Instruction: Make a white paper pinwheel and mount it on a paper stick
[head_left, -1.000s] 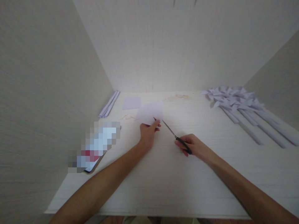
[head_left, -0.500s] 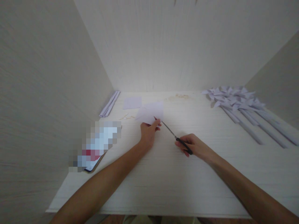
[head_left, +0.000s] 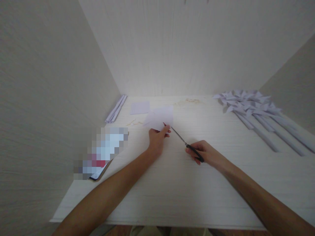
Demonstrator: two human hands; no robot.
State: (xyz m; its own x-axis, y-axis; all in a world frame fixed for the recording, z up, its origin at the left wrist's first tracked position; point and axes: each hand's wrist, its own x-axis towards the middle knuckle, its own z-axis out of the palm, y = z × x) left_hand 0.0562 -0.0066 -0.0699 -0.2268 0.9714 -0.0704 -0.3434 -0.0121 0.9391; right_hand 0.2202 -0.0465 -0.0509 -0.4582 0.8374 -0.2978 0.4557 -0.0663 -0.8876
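Observation:
My left hand (head_left: 158,137) pinches the near edge of a white sheet of paper (head_left: 159,117), thumb and finger closed on it just above the table. In my right hand (head_left: 200,152) is a pair of scissors (head_left: 188,147) with dark handles, its thin blades pointing up and left. The blade tips reach the paper's near right corner, close beside my left fingertips. Whether the blades are apart or together is too small to make out. Behind the held sheet, to its left, lies a stack or piece of white paper (head_left: 140,108).
Rolled paper sticks (head_left: 116,109) lie against the left wall. A phone (head_left: 102,155) with a blurred screen leans at the left. Paper pinwheels (head_left: 248,103) on paper sticks are heaped at the right. Small thin sticks (head_left: 135,123) and more tan bits (head_left: 192,101) lie farther back.
The view has shifted very slightly. Both hands, the sheet and the scissors keep nearly the same positions relative to each other.

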